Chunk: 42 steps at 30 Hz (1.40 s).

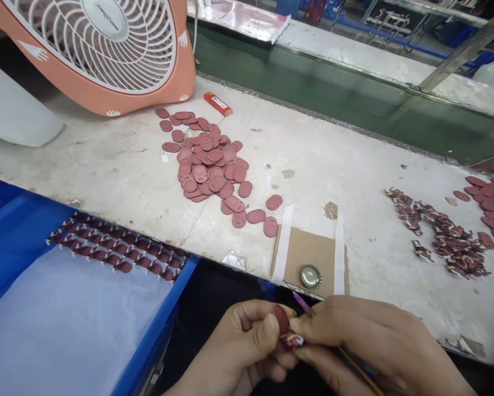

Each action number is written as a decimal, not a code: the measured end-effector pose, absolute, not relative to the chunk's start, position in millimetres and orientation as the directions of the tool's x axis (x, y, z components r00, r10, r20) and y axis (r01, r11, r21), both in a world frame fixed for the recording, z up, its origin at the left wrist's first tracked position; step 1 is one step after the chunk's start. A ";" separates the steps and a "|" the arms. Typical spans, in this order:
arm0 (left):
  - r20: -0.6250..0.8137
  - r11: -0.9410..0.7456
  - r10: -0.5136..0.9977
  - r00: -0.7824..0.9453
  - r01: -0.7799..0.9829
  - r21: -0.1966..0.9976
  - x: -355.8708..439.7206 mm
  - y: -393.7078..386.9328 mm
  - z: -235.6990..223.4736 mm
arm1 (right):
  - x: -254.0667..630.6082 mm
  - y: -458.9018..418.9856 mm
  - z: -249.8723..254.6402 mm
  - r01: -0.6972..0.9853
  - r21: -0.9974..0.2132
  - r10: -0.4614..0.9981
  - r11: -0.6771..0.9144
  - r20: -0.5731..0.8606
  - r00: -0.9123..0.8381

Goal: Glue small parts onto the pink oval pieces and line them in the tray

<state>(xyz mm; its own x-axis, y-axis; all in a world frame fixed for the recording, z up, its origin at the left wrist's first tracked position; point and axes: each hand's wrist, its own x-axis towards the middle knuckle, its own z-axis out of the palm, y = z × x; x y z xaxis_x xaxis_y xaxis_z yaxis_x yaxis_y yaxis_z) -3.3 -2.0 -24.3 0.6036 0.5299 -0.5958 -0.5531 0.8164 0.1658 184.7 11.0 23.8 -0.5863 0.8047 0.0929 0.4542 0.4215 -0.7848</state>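
At the bottom of the view my left hand (241, 344) is closed round a small dark-red oval piece (280, 319), pinched between thumb and fingers. My right hand (366, 341) is closed on a thin pencil-like tool (302, 301) whose purple tip points up and left, right beside the red piece. Both hands hover just below the table's front edge, under a metal bottle cap (310, 276) that sits on a taped cardboard patch (308, 254).
A heap of red oval pieces (208, 162) lies mid-table, with an orange lighter (218, 103) and an orange fan (106, 49) behind. Small wired parts (445, 236) and more ovals (492, 203) lie right. A blue bin (65, 308) at left holds rows of finished pieces (119, 247).
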 end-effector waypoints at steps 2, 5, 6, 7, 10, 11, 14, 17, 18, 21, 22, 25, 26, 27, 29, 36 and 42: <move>-0.598 0.812 0.540 0.593 -0.555 0.182 -2.5 -4.9 -24.8 | 183.2 12.7 23.5 0.435 -0.800 0.814 0.414 0.111 -0.570; -0.603 0.807 0.549 0.578 -0.555 0.202 -0.9 -10.5 -26.4 | 177.7 10.1 26.6 0.427 -0.797 0.832 0.426 0.159 -0.532; -0.604 0.801 0.555 0.572 -0.562 0.205 -0.2 -12.3 -27.1 | 176.3 8.5 27.9 0.425 -0.797 0.833 0.429 0.167 -0.528; -0.602 0.796 0.562 0.567 -0.570 0.206 0.5 -14.0 -27.6 | 175.5 6.9 28.9 0.421 -0.797 0.834 0.432 0.177 -0.522; -0.596 0.793 0.569 0.566 -0.571 0.214 2.4 -17.2 -27.9 | 176.9 3.2 30.0 0.418 -0.793 0.830 0.443 0.187 -0.525; -0.597 0.793 0.569 0.565 -0.569 0.218 2.8 -17.7 -27.6 | 178.0 2.5 29.8 0.421 -0.790 0.829 0.446 0.187 -0.527; -0.606 0.790 0.569 0.556 -0.573 0.216 3.2 -17.8 -26.1 | 180.1 2.1 29.1 0.433 -0.790 0.837 0.433 0.174 -0.519; -0.603 0.800 0.556 0.572 -0.564 0.204 2.7 -17.3 -25.7 | 179.9 2.0 28.9 0.446 -0.790 0.846 0.421 0.165 -0.507; -0.600 0.805 0.549 0.581 -0.559 0.195 2.4 -17.1 -25.8 | 180.6 1.4 29.0 0.454 -0.775 0.841 0.439 0.177 -0.511; -0.595 0.793 0.548 0.588 -0.592 0.145 0.9 -16.4 -25.9 | 188.3 -2.4 29.2 0.510 -0.695 0.830 0.507 0.235 -0.505; -0.596 0.790 0.541 0.594 -0.602 0.117 0.1 -16.0 -25.7 | 192.6 -3.8 29.2 0.539 -0.671 0.837 0.510 0.244 -0.489; -0.586 0.802 0.492 0.644 -0.598 0.016 -2.5 -13.9 -24.3 | 204.4 -5.7 28.1 0.595 -0.657 0.877 0.463 0.246 -0.411; -0.577 0.806 0.477 0.663 -0.592 -0.014 -3.2 -13.0 -24.0 | 206.6 -5.3 27.4 0.602 -0.660 0.885 0.450 0.240 -0.398; -0.565 0.807 0.469 0.679 -0.589 -0.038 -3.7 -12.2 -23.9 | 207.4 -4.4 26.6 0.603 -0.666 0.891 0.439 0.235 -0.389; -0.541 0.807 0.467 0.700 -0.588 -0.064 -3.9 -11.0 -24.7 | 206.0 -2.1 25.0 0.589 -0.690 0.897 0.421 0.221 -0.382; -0.511 0.808 0.475 0.716 -0.585 -0.067 -2.2 -12.9 -28.9 | 193.6 2.2 28.1 0.475 -0.794 0.899 0.379 0.193 -0.394; -0.513 0.812 0.511 0.690 -0.583 0.025 -0.2 -11.1 -24.8 | 190.4 8.0 34.0 0.401 -0.868 0.880 0.293 0.082 -0.467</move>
